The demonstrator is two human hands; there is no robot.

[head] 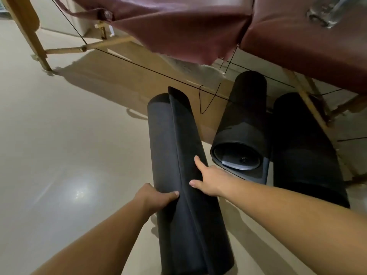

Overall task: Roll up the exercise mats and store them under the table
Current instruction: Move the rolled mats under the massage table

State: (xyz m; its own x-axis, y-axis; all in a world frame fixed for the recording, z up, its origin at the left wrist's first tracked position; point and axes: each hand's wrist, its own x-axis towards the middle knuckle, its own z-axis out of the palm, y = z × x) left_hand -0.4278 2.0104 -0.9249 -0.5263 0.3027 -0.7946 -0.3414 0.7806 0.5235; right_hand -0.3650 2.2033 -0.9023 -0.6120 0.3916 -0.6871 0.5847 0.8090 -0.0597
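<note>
Mat roll lies on the floor between both hands. Left hand grips its left side w/ thumb on top. Right hand presses the loose flap down, index + thumb straight. Second roll and third roll already lie partly under the table. So imo 2 stored, and this one's rolled but not yet slid under.

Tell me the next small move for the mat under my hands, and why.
Probably slide the rolled mat forward under the table, left of the two stored rolls. Most of it lies out on the floor, and its loose flap stands up, so the right hand should press that down while the left hand grips the side.
</note>
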